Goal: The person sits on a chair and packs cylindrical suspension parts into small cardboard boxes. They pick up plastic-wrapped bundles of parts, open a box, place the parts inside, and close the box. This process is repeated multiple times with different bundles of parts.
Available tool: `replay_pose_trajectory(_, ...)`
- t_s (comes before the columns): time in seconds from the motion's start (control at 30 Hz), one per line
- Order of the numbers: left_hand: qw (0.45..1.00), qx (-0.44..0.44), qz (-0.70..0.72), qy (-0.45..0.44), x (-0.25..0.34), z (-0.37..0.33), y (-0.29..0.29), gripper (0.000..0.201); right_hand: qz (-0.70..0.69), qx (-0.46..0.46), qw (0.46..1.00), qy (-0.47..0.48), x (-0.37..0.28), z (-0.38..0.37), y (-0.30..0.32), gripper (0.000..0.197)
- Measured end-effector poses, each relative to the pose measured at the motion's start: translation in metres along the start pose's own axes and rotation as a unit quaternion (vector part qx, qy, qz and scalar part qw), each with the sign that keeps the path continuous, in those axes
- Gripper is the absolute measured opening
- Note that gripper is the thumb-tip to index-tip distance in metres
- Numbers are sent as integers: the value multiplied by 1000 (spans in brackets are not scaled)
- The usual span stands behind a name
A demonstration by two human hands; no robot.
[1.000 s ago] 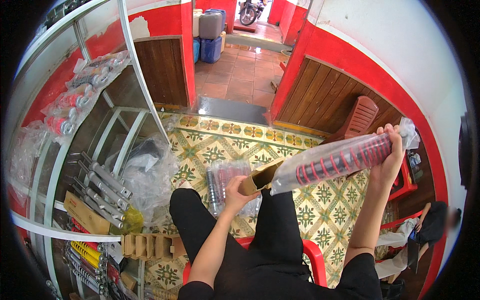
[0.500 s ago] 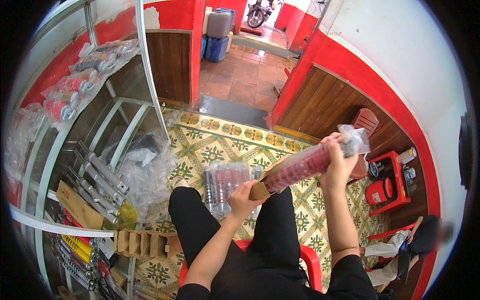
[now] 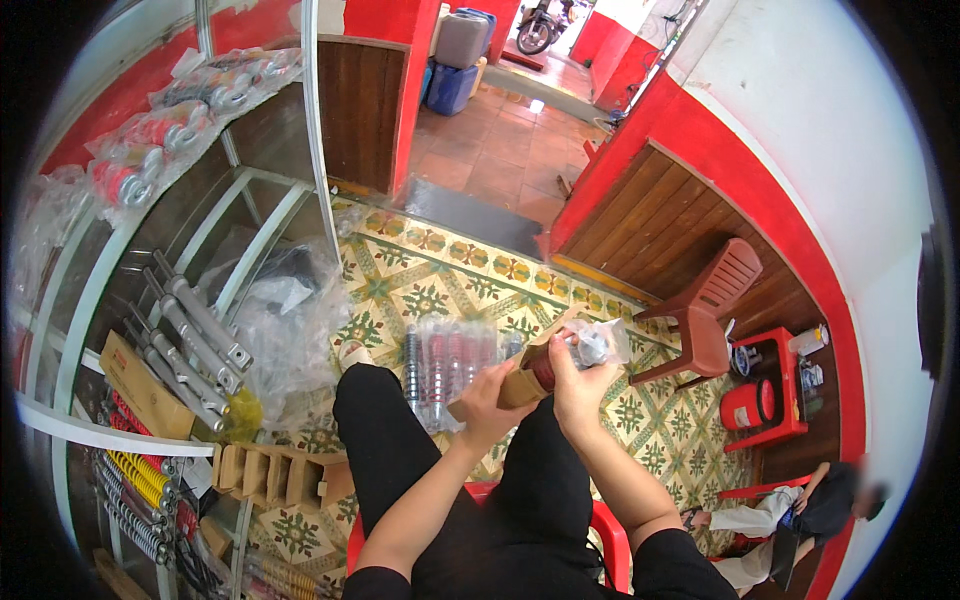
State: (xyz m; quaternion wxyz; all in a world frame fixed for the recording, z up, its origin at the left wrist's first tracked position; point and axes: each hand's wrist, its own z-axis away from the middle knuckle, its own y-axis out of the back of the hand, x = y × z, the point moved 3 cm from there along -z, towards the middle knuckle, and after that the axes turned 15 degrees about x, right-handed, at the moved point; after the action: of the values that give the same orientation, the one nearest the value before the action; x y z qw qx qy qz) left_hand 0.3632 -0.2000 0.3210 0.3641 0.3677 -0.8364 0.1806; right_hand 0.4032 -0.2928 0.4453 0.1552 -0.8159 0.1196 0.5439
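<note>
Patterned floor tiles (image 3: 420, 290) fill the middle of the frame, with a glass display case (image 3: 130, 330) of shock absorbers at the left, and the seated person holds a plastic-wrapped red shock absorber (image 3: 560, 360) just above the knees, where both hands can work it. Left hand (image 3: 490, 400) is clenched round its brown cardboard sleeve (image 3: 520, 385), right hand (image 3: 580, 385) grips the wrapped end. More wrapped absorbers (image 3: 445, 365) lie on the floor just beyond.

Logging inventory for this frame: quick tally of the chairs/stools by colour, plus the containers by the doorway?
Brown plastic chair: 1
Red plastic stool holding small items: 1
Red seat under the person: 1
Grey container by the doorway: 1
Blue container by the doorway: 1
Total: 5
</note>
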Motion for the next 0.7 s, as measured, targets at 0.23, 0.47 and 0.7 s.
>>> replay_pose_trajectory(0.23,1000,-18,4,10,13,-7,-4,75,-28,10,998,-58,-7,-1,-1,15)
replay_pose_trajectory(0.47,997,58,-41,-9,60,-75,38,68,90,-166,912,365,-150,-22,-30,28)
replay_pose_trajectory(0.7,991,75,-67,-88,152,-151,103,70,-64,-329,892,302,-236,-38,-44,37)
